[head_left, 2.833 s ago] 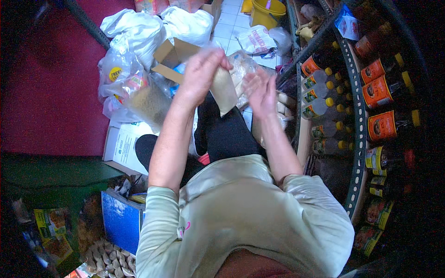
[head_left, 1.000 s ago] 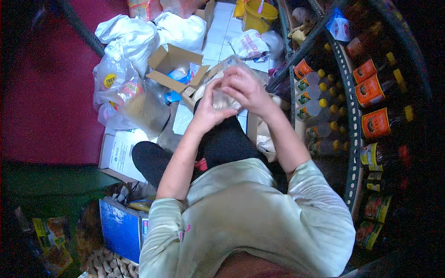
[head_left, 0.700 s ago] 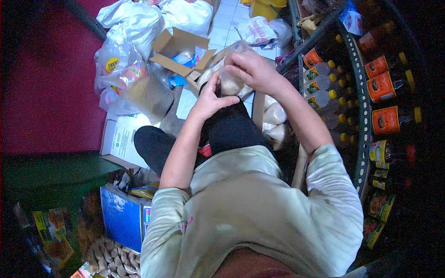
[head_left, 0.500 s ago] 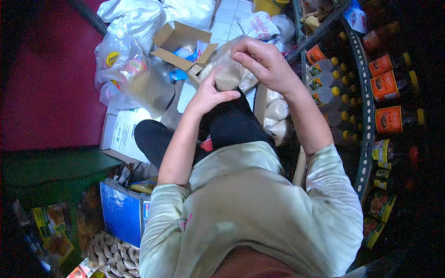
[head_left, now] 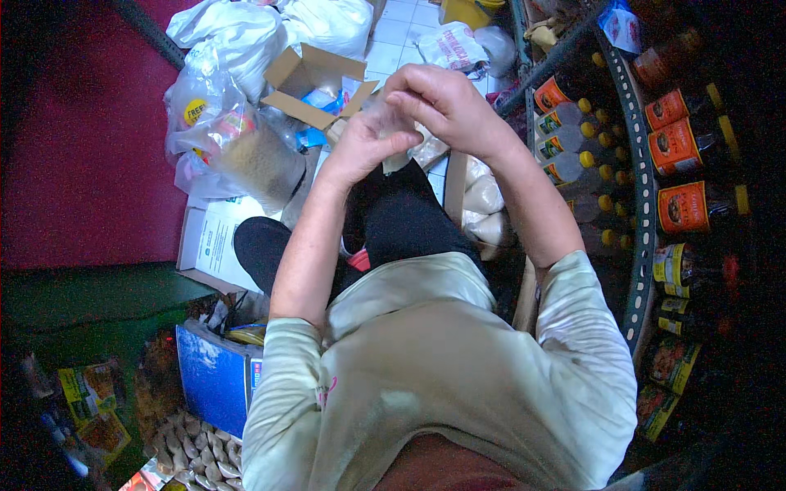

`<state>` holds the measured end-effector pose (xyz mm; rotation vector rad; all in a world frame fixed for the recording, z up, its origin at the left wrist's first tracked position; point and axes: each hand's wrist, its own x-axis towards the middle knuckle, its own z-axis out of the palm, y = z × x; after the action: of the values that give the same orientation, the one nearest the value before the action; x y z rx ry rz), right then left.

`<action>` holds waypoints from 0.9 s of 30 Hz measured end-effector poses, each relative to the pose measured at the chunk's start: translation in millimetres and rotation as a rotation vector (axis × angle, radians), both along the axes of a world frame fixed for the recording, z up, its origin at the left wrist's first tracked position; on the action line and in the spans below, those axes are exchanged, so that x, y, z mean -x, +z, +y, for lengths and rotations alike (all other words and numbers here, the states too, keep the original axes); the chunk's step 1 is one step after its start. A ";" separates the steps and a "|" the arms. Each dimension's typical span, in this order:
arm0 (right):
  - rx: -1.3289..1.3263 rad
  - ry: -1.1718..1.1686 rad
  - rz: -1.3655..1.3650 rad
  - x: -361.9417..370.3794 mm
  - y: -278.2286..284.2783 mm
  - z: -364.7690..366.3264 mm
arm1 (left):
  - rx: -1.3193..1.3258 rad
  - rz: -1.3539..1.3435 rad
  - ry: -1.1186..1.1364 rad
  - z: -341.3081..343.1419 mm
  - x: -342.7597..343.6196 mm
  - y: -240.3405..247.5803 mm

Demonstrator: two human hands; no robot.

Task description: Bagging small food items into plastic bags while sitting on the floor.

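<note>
Above my knees, my left hand (head_left: 366, 145) is closed around the upper part of a small clear plastic bag (head_left: 396, 164) with pale contents. My fingers cover most of the bag, and its lower part shows just below them. My right hand (head_left: 444, 105) arches over from the right, its bent fingers and thumb pinching the bag's top close to my left hand. Similar filled plastic bags (head_left: 484, 195) sit in a carton beside my right leg. Whether the contents are powder or fine grains I cannot tell.
Ahead stands an open cardboard box (head_left: 304, 82), next to a large clear bag of tan grain (head_left: 260, 164) and white sacks (head_left: 323, 26). Shelves of bottles (head_left: 682, 208) line my right. A blue box-shaped object (head_left: 211, 372) and many small filled packets (head_left: 199, 448) lie at lower left.
My left hand has moved up the bag and closed around its neck, hiding the rounded pale bulge that showed before. My right hand has shifted slightly left, nearer the left hand.
</note>
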<state>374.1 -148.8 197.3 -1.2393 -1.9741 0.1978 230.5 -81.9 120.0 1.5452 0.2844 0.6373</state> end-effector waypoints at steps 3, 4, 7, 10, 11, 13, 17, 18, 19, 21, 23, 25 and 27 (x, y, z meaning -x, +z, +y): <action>-0.026 -0.004 0.073 -1.7 3.7 4.1 | -0.051 -0.074 0.037 4.0 -4.1 12.0; -0.046 -0.009 0.094 -2.1 4.8 5.3 | -0.094 -0.071 0.080 5.1 -4.5 16.8; 0.056 -0.031 0.517 -8.4 -9.5 2.1 | -0.242 -0.111 0.090 13.9 -4.7 32.5; -0.022 0.197 1.490 -30.6 -91.6 1.2 | -0.145 -0.172 0.109 18.2 -10.5 58.9; 0.078 0.139 1.848 -24.3 -121.5 -4.9 | -0.102 -0.228 0.112 14.8 -11.7 77.4; 0.307 0.030 2.236 8.0 -155.7 -13.7 | -0.060 -0.375 0.124 12.9 -16.2 96.1; 0.517 0.046 2.274 67.2 -104.3 6.1 | -0.223 -0.031 0.250 3.9 -23.2 55.9; 0.532 0.069 2.296 68.3 -102.0 3.4 | -0.224 -0.034 0.245 5.1 -23.8 59.1; 0.529 0.068 2.295 65.4 -102.3 3.3 | -0.177 -0.064 0.257 7.6 -21.5 63.0; 0.414 0.457 2.273 58.3 -105.5 0.3 | -0.076 -0.214 0.262 3.7 -18.9 81.5; 0.432 0.297 2.267 48.9 -151.9 -5.4 | -0.094 -0.270 0.256 1.2 -15.6 105.8; 0.441 0.223 2.297 50.4 -157.4 -5.6 | -0.111 -0.257 0.273 -2.4 -10.5 100.7; 0.463 0.275 2.257 53.6 -128.5 4.7 | -0.193 -0.120 0.347 -7.0 -13.7 62.8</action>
<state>320.5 -144.2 68.9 -0.2454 -0.0011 1.4212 244.2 -88.9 182.8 1.6484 0.4139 1.0513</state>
